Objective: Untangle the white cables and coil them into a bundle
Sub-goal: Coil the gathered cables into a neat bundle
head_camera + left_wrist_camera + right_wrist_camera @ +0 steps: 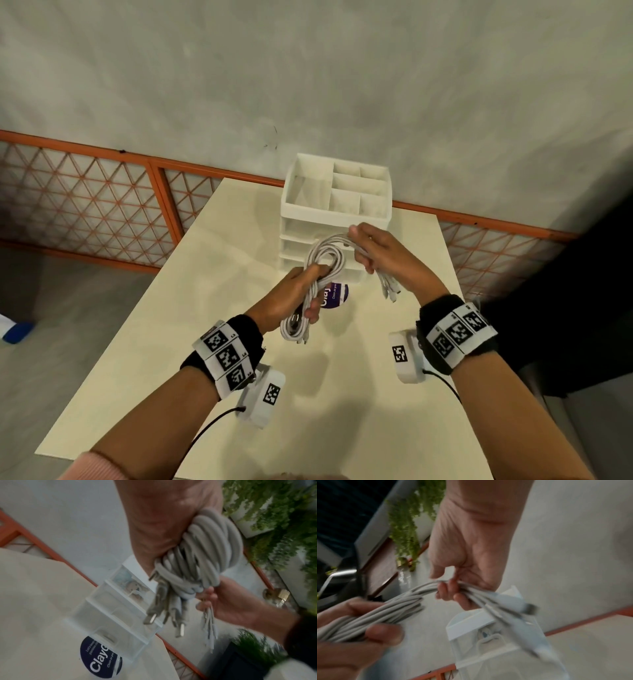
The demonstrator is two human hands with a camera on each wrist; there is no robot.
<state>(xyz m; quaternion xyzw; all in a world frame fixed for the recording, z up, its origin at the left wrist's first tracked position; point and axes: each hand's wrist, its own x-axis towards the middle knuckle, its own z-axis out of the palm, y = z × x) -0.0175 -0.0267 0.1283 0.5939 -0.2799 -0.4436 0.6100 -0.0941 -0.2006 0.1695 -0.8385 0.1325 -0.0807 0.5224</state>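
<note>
White cables (323,260) coiled, gripped in left hand (291,301) fingers; right hand (383,253) fingers pinch loose ends.

white cables (325,263) | several thick cords looped into a loose coil | held in the air | coil gripped by left hand (291,301), plug ends dangling below it | free ends pinched in right hand (380,253), hanging past its fingers

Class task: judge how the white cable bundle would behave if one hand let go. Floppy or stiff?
Probably floppy: the white cables curve in soft loops between the left hand and right hand. Loose plug ends dangle, so coils would likely spring apart.
</note>
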